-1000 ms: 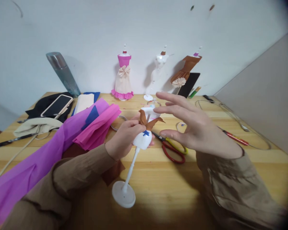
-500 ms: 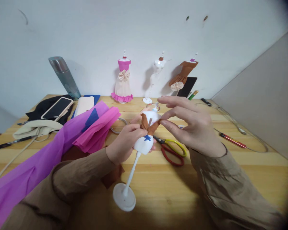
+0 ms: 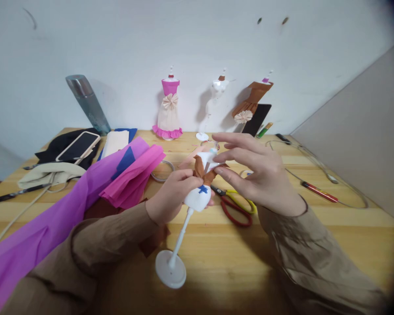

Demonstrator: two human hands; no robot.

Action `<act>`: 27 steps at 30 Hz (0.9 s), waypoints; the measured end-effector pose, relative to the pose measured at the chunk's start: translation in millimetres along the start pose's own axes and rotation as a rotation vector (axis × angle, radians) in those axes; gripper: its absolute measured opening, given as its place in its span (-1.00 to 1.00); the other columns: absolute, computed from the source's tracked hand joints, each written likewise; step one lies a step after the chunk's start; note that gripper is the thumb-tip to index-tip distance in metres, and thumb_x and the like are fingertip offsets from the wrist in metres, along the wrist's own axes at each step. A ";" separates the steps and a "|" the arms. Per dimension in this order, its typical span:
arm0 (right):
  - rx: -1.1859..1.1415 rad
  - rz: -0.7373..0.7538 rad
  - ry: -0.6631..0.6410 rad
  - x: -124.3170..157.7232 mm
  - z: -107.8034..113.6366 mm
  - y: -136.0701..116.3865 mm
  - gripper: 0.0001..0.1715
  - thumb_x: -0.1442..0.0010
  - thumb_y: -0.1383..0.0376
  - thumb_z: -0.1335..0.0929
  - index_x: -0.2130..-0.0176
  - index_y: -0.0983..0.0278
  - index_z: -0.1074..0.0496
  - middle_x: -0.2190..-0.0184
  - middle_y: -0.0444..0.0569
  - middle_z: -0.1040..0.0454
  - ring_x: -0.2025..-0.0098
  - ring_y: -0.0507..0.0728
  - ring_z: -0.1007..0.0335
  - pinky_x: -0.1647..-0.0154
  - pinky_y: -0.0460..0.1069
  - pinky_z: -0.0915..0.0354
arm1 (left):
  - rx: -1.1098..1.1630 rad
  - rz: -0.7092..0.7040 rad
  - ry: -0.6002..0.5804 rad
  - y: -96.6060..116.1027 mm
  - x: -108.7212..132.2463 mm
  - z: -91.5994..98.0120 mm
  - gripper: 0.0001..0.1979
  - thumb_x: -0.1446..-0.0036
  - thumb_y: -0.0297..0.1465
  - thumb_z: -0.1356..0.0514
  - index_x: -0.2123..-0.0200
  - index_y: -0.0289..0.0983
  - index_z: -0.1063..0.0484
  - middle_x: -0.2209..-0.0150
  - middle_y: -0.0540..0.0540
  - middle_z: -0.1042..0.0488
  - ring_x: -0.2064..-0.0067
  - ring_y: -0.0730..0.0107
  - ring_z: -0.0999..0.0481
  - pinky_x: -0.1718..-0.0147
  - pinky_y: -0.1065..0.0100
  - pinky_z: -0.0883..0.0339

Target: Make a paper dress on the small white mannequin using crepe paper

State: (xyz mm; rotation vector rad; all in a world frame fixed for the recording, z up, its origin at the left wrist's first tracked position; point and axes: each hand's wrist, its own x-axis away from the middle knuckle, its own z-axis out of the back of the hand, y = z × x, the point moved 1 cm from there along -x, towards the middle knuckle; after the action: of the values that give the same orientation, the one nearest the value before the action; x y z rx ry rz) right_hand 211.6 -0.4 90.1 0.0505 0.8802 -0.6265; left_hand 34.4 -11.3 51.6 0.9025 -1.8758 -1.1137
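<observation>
A small white dress form (image 3: 197, 199) tilts over the table, its round base (image 3: 170, 269) toward me. My left hand (image 3: 172, 194) is closed around its waist, thumb pressing on a folded piece of brown crepe paper (image 3: 198, 167) at the front of the torso. A blue paper scrap (image 3: 202, 189) lies against the form just below the brown paper. My right hand (image 3: 252, 170) has thumb and index fingertips on the right flap of the brown paper, by the chest; the other fingers stretch out above.
Scissors (image 3: 238, 208) with red and yellow handles lie beneath my right hand. Rolled purple paper (image 3: 68, 205) and pink paper (image 3: 134, 177) are at left, near a phone (image 3: 79, 146). Along the wall stand a pink-dressed form (image 3: 170, 103), a white form (image 3: 213, 105), a brown-dressed form (image 3: 254, 98) and a bottle (image 3: 87, 103).
My right thumb and index finger have shifted slightly left over the chest, and the right flap of brown paper now reaches out behind them. My left hand keeps its hold; the view shifted slightly.
</observation>
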 end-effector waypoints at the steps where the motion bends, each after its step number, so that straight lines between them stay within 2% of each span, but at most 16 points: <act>1: -0.027 -0.040 0.011 0.2 -1.8 -0.7 -0.84 -0.17 0.42 -0.41 0.22 0.21 -0.50 -0.09 0.16 -0.51 -0.10 0.32 -0.49 -0.07 0.25 -0.43 | -0.009 0.000 0.007 0.0 -0.1 -0.1 -0.87 -0.02 -0.40 -0.15 0.50 -0.33 -0.43 0.52 -0.10 -0.52 0.48 0.35 -0.52 0.43 0.33 -0.40; 6: -0.238 -0.277 0.062 4.0 -13.5 -1.9 -0.67 -0.14 0.39 -0.42 0.07 0.16 -0.45 -0.24 0.13 -0.36 -0.30 0.34 -0.29 -0.23 0.34 -0.29 | -0.040 -0.010 0.026 -0.5 0.4 -2.2 -0.88 -0.04 -0.43 -0.14 0.49 -0.33 -0.41 0.52 -0.08 -0.51 0.50 0.38 -0.52 0.46 0.37 -0.36; 10: -0.288 -0.370 0.089 7.2 -23.9 -0.9 -0.55 -0.13 0.34 -0.44 -0.03 0.13 -0.40 -0.30 0.13 -0.27 -0.35 0.35 -0.20 -0.20 0.35 -0.32 | -0.069 -0.023 0.041 -3.2 1.4 -4.6 -0.89 -0.04 -0.42 -0.16 0.49 -0.31 -0.42 0.52 -0.07 -0.52 0.51 0.39 -0.51 0.48 0.38 -0.36; 14: -0.282 -0.382 0.119 7.3 -25.9 -0.4 -0.56 -0.17 0.26 -0.44 -0.06 0.12 -0.40 -0.30 0.13 -0.28 -0.34 0.35 -0.21 -0.20 0.36 -0.33 | -0.096 -0.045 0.070 -5.5 2.1 -4.9 -0.89 -0.04 -0.40 -0.19 0.49 -0.30 -0.43 0.52 -0.07 -0.52 0.51 0.37 -0.53 0.48 0.37 -0.37; 19: -0.329 -0.402 0.163 6.7 -13.9 -0.2 -0.64 -0.28 0.19 -0.38 -0.08 0.10 -0.40 -0.30 0.12 -0.29 -0.32 0.35 -0.25 -0.19 0.32 -0.36 | -0.080 -0.024 0.080 -6.8 -1.0 -2.3 -0.87 -0.02 -0.41 -0.18 0.53 -0.31 -0.43 0.53 -0.07 -0.51 0.52 0.40 -0.51 0.50 0.40 -0.35; 24: -0.233 -0.347 0.035 6.1 -19.9 1.5 -0.38 -0.19 0.19 -0.45 -0.20 0.06 -0.31 -0.37 0.11 -0.18 -0.39 0.39 -0.13 -0.23 0.38 -0.29 | -0.084 -0.035 0.084 -6.7 -2.7 -1.5 -0.87 -0.04 -0.41 -0.16 0.51 -0.32 -0.42 0.57 -0.05 -0.48 0.54 0.43 -0.49 0.51 0.42 -0.34; 27: -0.175 -0.309 0.002 5.1 -28.8 4.2 -0.35 -0.16 0.24 -0.46 -0.21 0.08 -0.32 -0.36 0.12 -0.19 -0.42 0.39 -0.06 -0.28 0.41 -0.21 | -0.076 -0.021 0.114 -5.9 -1.6 -1.9 -0.90 -0.05 -0.43 -0.17 0.48 -0.31 -0.40 0.57 -0.02 -0.46 0.54 0.41 -0.50 0.51 0.40 -0.35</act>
State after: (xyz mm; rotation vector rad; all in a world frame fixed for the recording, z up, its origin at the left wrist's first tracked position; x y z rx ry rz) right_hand 196.0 8.9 66.8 -0.2465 0.9504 -0.8346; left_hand 37.9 -12.9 46.4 0.9247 -1.7240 -1.1157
